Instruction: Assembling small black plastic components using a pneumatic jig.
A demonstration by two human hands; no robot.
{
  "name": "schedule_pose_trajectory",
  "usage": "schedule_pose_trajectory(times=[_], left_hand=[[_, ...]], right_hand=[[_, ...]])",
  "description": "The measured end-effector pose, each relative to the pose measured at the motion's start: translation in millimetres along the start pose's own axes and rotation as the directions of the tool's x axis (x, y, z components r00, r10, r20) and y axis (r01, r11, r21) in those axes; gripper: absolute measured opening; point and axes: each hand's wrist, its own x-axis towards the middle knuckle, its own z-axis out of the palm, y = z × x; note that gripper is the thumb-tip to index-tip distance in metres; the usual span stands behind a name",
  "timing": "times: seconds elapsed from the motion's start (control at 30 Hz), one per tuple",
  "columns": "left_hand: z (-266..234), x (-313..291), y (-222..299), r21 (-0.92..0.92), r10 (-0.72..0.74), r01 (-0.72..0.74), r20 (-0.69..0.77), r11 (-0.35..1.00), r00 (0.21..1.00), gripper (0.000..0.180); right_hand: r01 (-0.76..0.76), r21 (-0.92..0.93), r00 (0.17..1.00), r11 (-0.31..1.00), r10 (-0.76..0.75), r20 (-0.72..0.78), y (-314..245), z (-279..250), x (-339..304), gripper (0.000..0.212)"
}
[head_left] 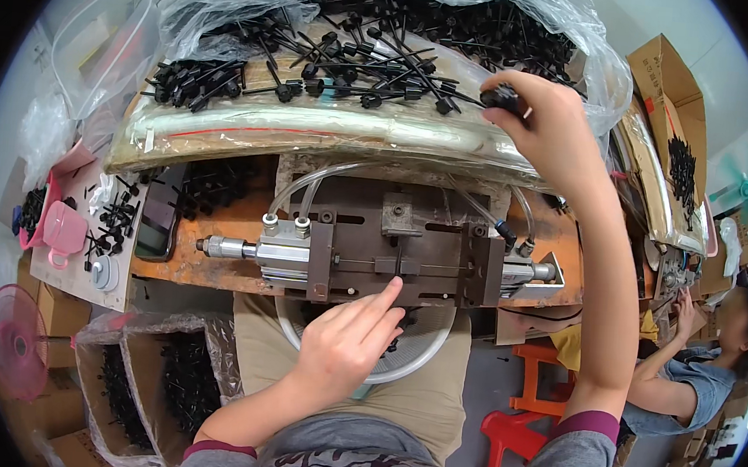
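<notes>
Your right hand (551, 129) is up at the pile of black plastic pins (361, 61), fingers pinched shut on one pin's black cap (501, 96); the pile sits on a plastic-wrapped tray (312, 132) just behind the jig, an easy reach. Your left hand (350, 341) isn't gripping anything: index finger stretched out, tip touching the slot of the metal pneumatic press jig (390, 252) where a thin pin lies crosswise, other fingers loosely curled. The jig sits on the rusty orange desk (217, 221) straight above your lap, with bagged pins (178, 376) lower left
</notes>
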Motion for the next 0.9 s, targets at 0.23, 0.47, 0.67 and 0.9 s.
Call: schedule_pose_trajectory(times=[0.23, 0.47, 0.67, 0.9], left_hand=[[7, 10, 3, 0.088, 0.013, -0.015, 0.03, 0.996, 0.999, 0.026], [4, 15, 3, 0.104, -0.02, 0.012, 0.078, 0.994, 0.997, 0.024], [-3, 18, 1, -0.103, -0.075, 0.081, 0.059, 0.991, 0.995, 0.027], [-21, 19, 15, -0.456, -0.123, 0.059, -0.112, 0.888, 0.986, 0.035]], right_hand=[[0.262, 0.025, 0.869, 0.965, -0.224, -0.441, -24, 11, -63, 0.024], [0.37, -0.038, 0.811, 0.928, -0.343, -0.475, -52, 36, -126, 0.031], [0.387, -0.094, 0.834, 0.917, -0.392, -0.389, -67, 44, -155, 0.025], [0.421, 0.087, 0.849, 0.903, -0.359, -0.387, -88, 63, -169, 0.027]])
